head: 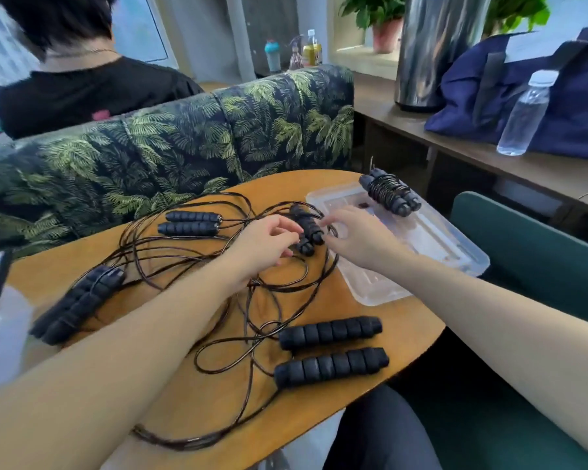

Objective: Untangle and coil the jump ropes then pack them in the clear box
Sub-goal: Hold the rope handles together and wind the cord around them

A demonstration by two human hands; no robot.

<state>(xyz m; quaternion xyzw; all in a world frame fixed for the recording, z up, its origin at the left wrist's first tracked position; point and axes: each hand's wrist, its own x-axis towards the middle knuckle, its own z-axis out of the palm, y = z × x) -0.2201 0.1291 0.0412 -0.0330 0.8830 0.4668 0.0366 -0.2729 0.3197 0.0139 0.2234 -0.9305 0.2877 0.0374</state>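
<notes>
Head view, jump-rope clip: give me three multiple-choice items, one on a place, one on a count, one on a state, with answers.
1. Where does the coiled rope bundle lie?
A. on the far corner of the clear box
B. on the sofa
C. under the water bottle

2. How many pairs of handles with loose cord lie on the wooden table?
A. one
B. two
C. four

3. What state is the cord on the table in?
A. neatly coiled
B. a loose tangle
C. packed in the box

Answers: 1 A, the wound bundle rests across the box's far rim. 2 C, pairs lie far left, near left, nearest, and between the left hand and right hand. 3 B, loops cross one another all over the tabletop.
</notes>
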